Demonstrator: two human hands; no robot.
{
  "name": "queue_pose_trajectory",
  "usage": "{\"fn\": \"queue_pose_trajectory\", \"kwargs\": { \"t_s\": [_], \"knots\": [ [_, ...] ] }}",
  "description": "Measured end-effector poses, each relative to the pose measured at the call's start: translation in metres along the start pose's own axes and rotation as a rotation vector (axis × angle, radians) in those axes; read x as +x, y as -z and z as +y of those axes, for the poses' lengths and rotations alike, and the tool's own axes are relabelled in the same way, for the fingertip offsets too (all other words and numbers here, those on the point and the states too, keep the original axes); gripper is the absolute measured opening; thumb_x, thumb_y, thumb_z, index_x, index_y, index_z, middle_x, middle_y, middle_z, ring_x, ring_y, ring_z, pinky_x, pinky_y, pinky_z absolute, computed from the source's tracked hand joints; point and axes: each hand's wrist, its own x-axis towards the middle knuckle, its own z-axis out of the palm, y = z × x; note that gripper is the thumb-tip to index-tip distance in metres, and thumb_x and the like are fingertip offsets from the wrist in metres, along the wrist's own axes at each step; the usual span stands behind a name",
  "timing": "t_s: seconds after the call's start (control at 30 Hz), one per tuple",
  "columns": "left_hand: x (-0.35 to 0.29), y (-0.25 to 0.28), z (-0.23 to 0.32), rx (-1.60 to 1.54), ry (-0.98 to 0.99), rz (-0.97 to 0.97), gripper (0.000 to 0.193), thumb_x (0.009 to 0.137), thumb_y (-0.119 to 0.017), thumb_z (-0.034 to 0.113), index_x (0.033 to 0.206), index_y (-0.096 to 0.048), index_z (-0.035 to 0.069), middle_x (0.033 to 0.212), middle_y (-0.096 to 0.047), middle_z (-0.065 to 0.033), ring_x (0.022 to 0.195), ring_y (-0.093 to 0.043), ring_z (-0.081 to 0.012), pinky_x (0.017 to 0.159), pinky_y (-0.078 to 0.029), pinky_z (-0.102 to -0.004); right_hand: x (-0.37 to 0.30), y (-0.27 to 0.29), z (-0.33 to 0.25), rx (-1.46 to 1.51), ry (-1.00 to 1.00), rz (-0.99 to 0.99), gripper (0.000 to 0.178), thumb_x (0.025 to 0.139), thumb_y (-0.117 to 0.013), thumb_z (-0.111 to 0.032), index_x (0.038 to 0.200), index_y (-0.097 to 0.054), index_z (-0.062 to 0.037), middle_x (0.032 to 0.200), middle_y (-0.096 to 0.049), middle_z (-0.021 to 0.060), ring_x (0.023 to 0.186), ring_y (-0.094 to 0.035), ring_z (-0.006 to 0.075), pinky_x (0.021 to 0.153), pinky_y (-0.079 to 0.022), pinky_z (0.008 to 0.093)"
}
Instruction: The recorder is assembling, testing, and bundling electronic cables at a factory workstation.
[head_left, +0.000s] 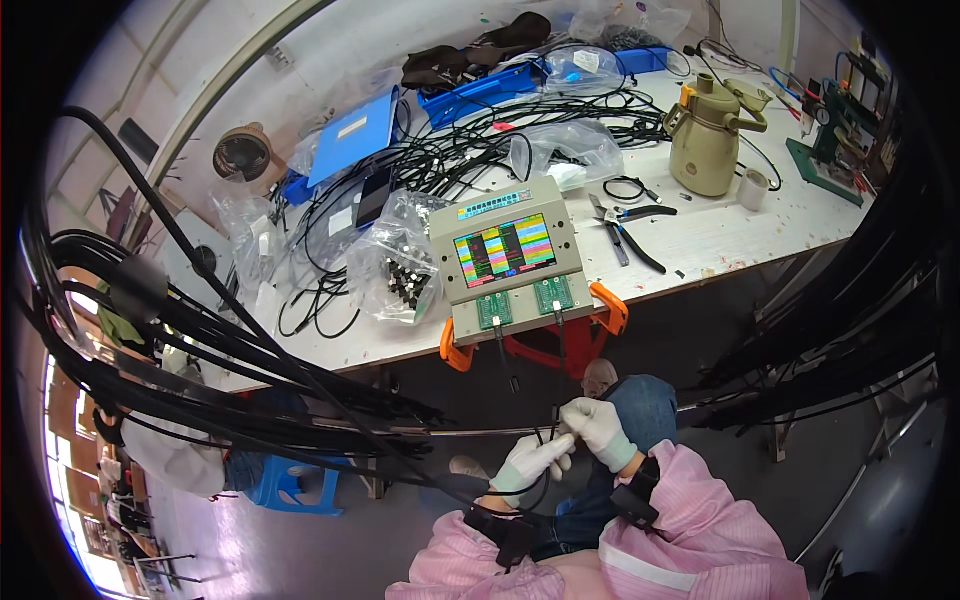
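Head view: left hand (530, 463) and right hand (598, 425) close together, fingers nearly closed, pinching thin black cable (556, 415), likely to steady it; exact fingertip grip too small to tell; cable between hands, seemingly running up to green circuit board (546, 294); test box (505, 250) ahead of hands, orange clamps (611, 309) at desk (720, 235) edge likely stopping it shifting.

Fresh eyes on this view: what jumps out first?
Likely the lit, multicoloured screen on the grey console at the front of the white bench. Just below, the white-gloved left hand and right hand hold a thin black cable. Thick black cable bundles hang at both sides.
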Motion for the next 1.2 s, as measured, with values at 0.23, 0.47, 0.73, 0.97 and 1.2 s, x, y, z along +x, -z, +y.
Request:
{"fn": "queue_pose_trajectory", "kwargs": {
  "t_s": [0.23,0.47,0.73,0.97,1.2],
  "knots": [
    [-0.007,0.002,-0.009,-0.142,-0.133,0.034,0.038,0.089,-0.043,0.033,0.095,-0.054,-0.004,0.072,-0.057,-0.0078,0.06,-0.054,-0.0135,0.057,-0.043,-0.0228,0.006,0.003,0.008,0.009,-0.04,0.014,0.029,0.085,-0.054,-0.029,0.078,-0.06,-0.0015,0.063,-0.056,0.0025,0.052,-0.051,0.0072,0.049,-0.041,0.0197],
    [-0.005,0.001,-0.009,-0.209,-0.147,0.098,0.039,0.09,-0.042,0.033,0.096,-0.052,-0.005,0.073,-0.057,-0.0087,0.062,-0.054,-0.0154,0.06,-0.044,-0.0252,0.008,0.002,0.009,-0.001,-0.077,0.03,0.028,0.085,-0.054,-0.029,0.078,-0.06,-0.0015,0.063,-0.055,0.0016,0.052,-0.049,0.0067,0.048,-0.04,0.0194],
    [-0.005,-0.001,-0.005,-0.216,-0.159,0.149,0.037,0.09,-0.044,0.03,0.096,-0.053,-0.005,0.073,-0.057,-0.0084,0.061,-0.054,-0.0145,0.06,-0.044,-0.0247,0.009,0.001,0.008,0.008,-0.112,0.049,0.027,0.084,-0.055,-0.028,0.077,-0.059,-0.0018,0.062,-0.055,0.0007,0.051,-0.048,0.0064,0.048,-0.039,0.0196],
    [-0.006,0.0,-0.006,-0.193,-0.155,0.155,0.035,0.089,-0.044,0.029,0.097,-0.052,-0.005,0.074,-0.056,-0.0082,0.061,-0.054,-0.0138,0.06,-0.044,-0.0244,0.01,0.001,0.011,-0.043,-0.107,0.037,0.024,0.087,-0.049,-0.021,0.079,-0.058,-0.0002,0.064,-0.06,0.0048,0.053,-0.054,0.0086,0.049,-0.041,0.0199],
    [-0.008,0.01,0.011,-0.186,-0.188,0.252,0.033,0.089,-0.044,0.027,0.099,-0.051,-0.004,0.074,-0.057,-0.009,0.058,-0.053,-0.0139,0.058,-0.044,-0.0244,0.01,-0.002,0.007,-0.04,-0.146,0.055,0.025,0.087,-0.049,-0.022,0.081,-0.058,0.0004,0.064,-0.058,0.0047,0.052,-0.053,0.0085,0.049,-0.043,0.0208]
  ]
}}
